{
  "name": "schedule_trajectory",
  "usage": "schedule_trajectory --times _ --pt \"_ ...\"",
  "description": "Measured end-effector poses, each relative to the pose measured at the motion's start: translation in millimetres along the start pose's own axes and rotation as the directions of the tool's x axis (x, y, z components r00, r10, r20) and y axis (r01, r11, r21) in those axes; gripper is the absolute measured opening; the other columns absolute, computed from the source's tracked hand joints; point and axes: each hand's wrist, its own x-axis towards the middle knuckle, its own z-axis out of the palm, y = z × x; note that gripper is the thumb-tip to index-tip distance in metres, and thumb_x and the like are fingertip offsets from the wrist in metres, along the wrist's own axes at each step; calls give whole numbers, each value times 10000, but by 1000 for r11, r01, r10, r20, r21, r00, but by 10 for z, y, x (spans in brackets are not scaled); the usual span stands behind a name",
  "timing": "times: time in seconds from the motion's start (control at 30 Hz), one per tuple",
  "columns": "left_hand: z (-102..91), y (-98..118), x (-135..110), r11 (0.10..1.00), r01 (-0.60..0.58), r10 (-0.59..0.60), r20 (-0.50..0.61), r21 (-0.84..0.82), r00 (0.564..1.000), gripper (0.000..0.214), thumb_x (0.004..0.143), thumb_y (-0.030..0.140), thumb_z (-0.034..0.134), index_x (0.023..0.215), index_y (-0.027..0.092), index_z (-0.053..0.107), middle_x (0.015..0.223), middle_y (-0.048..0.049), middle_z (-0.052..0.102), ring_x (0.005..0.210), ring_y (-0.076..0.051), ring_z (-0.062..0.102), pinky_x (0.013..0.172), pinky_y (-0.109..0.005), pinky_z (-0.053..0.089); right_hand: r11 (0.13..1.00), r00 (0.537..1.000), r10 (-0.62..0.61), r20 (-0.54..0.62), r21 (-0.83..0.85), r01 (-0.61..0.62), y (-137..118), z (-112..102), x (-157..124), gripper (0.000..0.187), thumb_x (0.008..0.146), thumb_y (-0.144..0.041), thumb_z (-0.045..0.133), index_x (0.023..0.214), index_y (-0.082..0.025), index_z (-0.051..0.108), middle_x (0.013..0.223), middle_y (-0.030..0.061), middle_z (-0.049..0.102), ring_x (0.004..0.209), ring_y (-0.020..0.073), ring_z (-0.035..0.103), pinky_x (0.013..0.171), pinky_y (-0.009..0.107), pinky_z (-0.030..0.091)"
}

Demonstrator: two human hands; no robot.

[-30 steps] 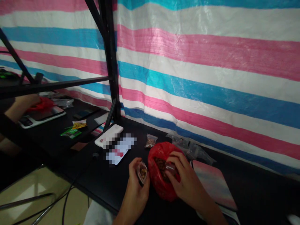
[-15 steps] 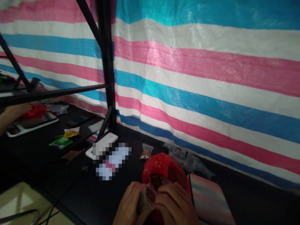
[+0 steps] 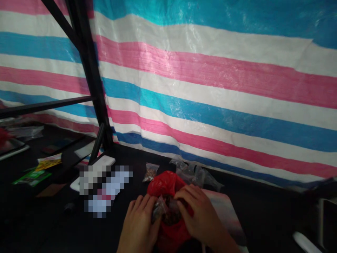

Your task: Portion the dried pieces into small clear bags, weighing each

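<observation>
Head view: I watched the left hand (image 3: 138, 225) pinch a small clear zip bag (image 3: 158, 209) at the mouth of the red plastic bag (image 3: 163, 185), on the black tabletop (image 3: 263, 221). The right hand's (image 3: 200, 218) fingers curled over the opening; I couldn't tell whether they gripped anything.

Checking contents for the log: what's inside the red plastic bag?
Dark brown pieces show at the mouth of the red plastic bag, beside a small clear zip-top pouch at the left hand. That hand and the right hand cover the rest, so the deeper contents cannot be seen.
</observation>
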Motion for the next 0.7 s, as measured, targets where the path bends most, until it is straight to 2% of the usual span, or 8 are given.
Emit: schedule_trajectory --times 0.13,0.2,0.27,0.37,0.5,0.63,0.7 --pt "36 -47 3 997 48 -44 67 -62 997 296 942 195 490 1165 225 683 1206 -94 710 1107 -318 621 950 -478 423 991 977 137 160 -23 -135 -63 51 5 244 847 -171 686 1062 -287 673 1071 -8 703 1050 236 592 982 412 387" --pt "47 -84 -9 991 66 -59 64 -120 996 270 954 213 480 1114 235 696 1179 -91 708 1093 -318 613 938 -478 425 984 965 176 193 -37 -173 -63 80 1 316 813 -179 717 1108 -281 669 1111 0 704 1083 250 581 992 418 380" --pt "60 -111 -32 972 90 -82 44 -216 996 224 951 250 508 1070 238 697 1125 -88 703 1056 -313 606 922 -476 433 982 957 191 217 -44 -185 -53 96 -1 305 825 -161 686 1108 -275 670 1112 6 705 1088 248 579 992 415 379" --pt "88 -122 -88 901 95 -115 -22 -424 993 187 928 317 573 1067 230 663 1079 -82 673 1024 -286 598 918 -444 459 983 959 185 213 -45 -179 -60 82 -4 345 824 -123 643 1139 -264 663 1158 27 690 1118 247 572 1005 406 387" --pt "109 -105 -157 777 27 -133 -121 -629 984 256 921 379 603 1121 224 574 1077 -73 624 1001 -235 603 891 -363 503 997 989 77 128 -19 -75 -152 45 -29 432 820 -167 674 1235 -273 616 1285 60 639 1189 269 559 1044 430 398" --pt "104 -73 -170 778 -43 -94 -184 -627 978 237 916 296 597 1130 218 528 1056 -68 583 964 -213 596 871 -346 519 992 992 -121 19 36 121 -304 88 -65 398 839 -183 694 1211 -291 603 1203 50 678 1104 247 625 966 388 473" --pt "104 -49 -175 794 -85 -43 -194 -602 980 240 895 202 574 1130 213 527 1065 -76 574 975 -215 589 879 -358 523 978 981 -196 -2 71 195 -360 131 -67 282 874 -158 663 1121 -287 624 1097 22 710 1000 211 662 922 356 493"
